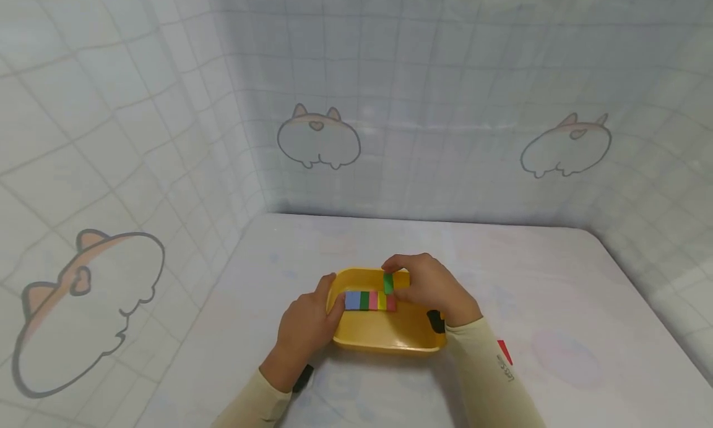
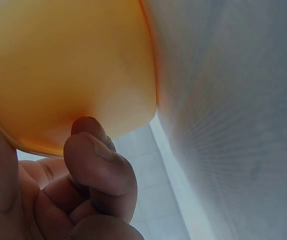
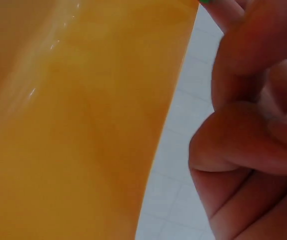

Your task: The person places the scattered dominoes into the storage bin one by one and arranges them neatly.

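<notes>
A yellow plastic tray (image 1: 384, 340) with rounded corners sits on the table. Inside it lies a row of small blocks: blue (image 1: 353, 300), dark green (image 1: 364, 300), pink (image 1: 373, 300), yellow (image 1: 381, 301) and red (image 1: 392, 303). My left hand (image 1: 305, 324) grips the tray's left side, thumb over the rim beside the blue end of the row. The left wrist view shows its curled fingers (image 2: 101, 165) against the tray's outer wall. Between thumb and fingertips, my right hand (image 1: 433, 286) pinches a bright green block (image 1: 388, 283) just above the row's right end. In the right wrist view, that block is nearly out of frame.
A red piece (image 1: 505, 352) lies beside the right sleeve, partly hidden by it. Dark objects show at the left wrist (image 1: 303, 378) and the right wrist (image 1: 436, 321). Sheeting with a grid and cartoon animals (image 1: 319, 137) rises behind the table and at both sides.
</notes>
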Available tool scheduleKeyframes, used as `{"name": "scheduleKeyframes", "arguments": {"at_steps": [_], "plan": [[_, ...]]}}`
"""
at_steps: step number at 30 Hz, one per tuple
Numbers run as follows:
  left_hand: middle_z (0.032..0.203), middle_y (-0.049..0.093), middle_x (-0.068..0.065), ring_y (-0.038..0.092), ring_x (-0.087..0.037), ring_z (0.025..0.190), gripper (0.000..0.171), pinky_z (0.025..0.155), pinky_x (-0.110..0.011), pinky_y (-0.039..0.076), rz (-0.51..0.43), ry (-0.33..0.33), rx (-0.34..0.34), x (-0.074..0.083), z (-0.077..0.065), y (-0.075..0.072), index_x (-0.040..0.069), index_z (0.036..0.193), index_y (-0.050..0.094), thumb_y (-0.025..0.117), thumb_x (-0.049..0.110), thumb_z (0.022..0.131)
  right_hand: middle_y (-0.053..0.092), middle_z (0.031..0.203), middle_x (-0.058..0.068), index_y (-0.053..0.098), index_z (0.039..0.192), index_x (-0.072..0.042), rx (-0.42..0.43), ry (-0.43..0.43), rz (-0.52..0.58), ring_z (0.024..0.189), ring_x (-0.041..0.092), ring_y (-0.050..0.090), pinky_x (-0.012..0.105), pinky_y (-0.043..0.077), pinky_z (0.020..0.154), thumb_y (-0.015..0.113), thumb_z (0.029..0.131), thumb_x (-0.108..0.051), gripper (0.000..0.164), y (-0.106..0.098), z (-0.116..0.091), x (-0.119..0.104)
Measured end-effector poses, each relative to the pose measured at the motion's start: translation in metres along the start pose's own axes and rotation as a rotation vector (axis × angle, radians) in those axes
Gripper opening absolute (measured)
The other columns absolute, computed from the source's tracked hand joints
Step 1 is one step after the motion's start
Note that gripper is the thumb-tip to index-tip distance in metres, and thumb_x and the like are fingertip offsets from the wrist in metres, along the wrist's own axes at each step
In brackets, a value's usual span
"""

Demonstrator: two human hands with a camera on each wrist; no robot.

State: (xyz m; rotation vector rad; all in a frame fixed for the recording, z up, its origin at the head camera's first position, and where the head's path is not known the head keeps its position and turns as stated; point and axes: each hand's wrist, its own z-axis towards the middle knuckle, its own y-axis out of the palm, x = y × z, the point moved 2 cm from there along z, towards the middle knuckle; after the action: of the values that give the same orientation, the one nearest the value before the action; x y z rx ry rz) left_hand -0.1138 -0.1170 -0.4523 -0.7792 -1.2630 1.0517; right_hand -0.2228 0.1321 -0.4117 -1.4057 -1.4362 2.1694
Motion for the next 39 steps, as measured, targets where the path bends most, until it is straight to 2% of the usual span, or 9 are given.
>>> {"name": "scheduleKeyframes", "arguments": {"at_steps": [4,8,14,20,29,39], "plan": [[0.060,0.048,0.003,0.047,-0.017,0.051,0.056,0.049,-0.034,0.044,-0.005,0.003,0.005,0.000,0.000,-0.001,0.014,0.151,0.051,0.055,0.049,0.107,0.074,0.117,-0.009,0.076,0.127,-0.020,-0.038,0.000,-0.021,0.115,0.024,0.067,0.041,0.051,0.100,0.087,0.085,-0.016,0.043,0.002,-0.001,-0.001],[0.059,0.047,0.002,0.046,-0.017,0.050,0.057,0.048,-0.034,0.043,-0.008,0.007,0.001,-0.001,-0.001,-0.001,0.014,0.152,0.050,0.055,0.049,0.107,0.075,0.113,-0.009,0.078,0.123,-0.019,-0.081,0.013,-0.059,0.115,0.024,0.067,0.043,0.050,0.102,0.091,0.083,-0.023,0.042,0.005,-0.003,-0.001],[0.058,0.047,0.002,0.046,-0.017,0.050,0.056,0.048,-0.034,0.043,-0.007,0.003,0.007,-0.002,-0.003,-0.004,0.014,0.151,0.050,0.056,0.048,0.107,0.075,0.114,-0.011,0.080,0.122,-0.022,-0.121,0.093,-0.104,0.117,0.023,0.064,0.047,0.049,0.104,0.093,0.082,-0.021,0.042,0.007,-0.004,-0.003],[0.058,0.047,0.002,0.046,-0.017,0.050,0.056,0.048,-0.034,0.042,-0.015,0.003,0.004,-0.002,-0.003,-0.005,0.014,0.152,0.050,0.056,0.048,0.107,0.074,0.110,-0.013,0.081,0.120,-0.024,-0.134,0.162,-0.166,0.110,0.018,0.061,0.045,0.050,0.101,0.092,0.080,-0.017,0.043,0.008,-0.006,-0.004],[0.058,0.047,0.003,0.046,-0.016,0.049,0.055,0.048,-0.034,0.042,-0.024,0.020,0.024,-0.003,-0.005,-0.003,0.014,0.150,0.051,0.057,0.046,0.106,0.074,0.106,-0.009,0.078,0.122,-0.022,-0.170,0.184,-0.188,0.100,0.018,0.059,0.043,0.052,0.093,0.092,0.080,-0.014,0.045,0.010,-0.008,-0.005],[0.059,0.049,0.003,0.046,-0.016,0.049,0.055,0.047,-0.034,0.043,-0.028,0.036,0.030,-0.004,-0.006,-0.005,0.014,0.150,0.052,0.057,0.046,0.106,0.074,0.108,-0.010,0.076,0.127,-0.023,-0.197,0.178,-0.216,0.100,0.017,0.060,0.044,0.051,0.096,0.092,0.081,-0.018,0.049,0.012,-0.009,-0.005]]}}
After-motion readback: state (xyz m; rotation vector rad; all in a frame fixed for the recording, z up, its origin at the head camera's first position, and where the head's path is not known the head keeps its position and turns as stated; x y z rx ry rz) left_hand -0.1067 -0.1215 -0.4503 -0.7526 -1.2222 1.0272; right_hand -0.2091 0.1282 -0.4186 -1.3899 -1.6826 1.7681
